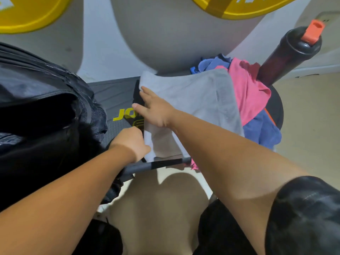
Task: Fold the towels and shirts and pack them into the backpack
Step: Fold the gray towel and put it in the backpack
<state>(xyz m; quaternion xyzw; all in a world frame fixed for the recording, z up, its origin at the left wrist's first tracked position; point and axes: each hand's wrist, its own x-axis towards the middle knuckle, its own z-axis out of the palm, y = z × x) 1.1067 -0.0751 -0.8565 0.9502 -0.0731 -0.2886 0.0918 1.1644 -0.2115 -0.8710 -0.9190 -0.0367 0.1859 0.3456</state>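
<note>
A grey towel (200, 100) lies spread over a small dark platform (114, 92) with yellow lettering. My right hand (156, 109) rests flat on the towel's left edge, fingers straight. My left hand (132, 142) grips the towel's near left corner, fingers curled around the cloth. A black backpack (42, 111) stands at the left with its top unzipped and its dark inside showing. To the right of the towel sits a heap of a pink garment (246, 92) and blue garments (261, 133).
A black bottle (287, 57) with an orange cap leans behind the clothes pile. A grey bar (156, 163) runs along the platform's near edge. Grey and yellow round shapes (165, 34) fill the wall behind. Beige floor lies at the right.
</note>
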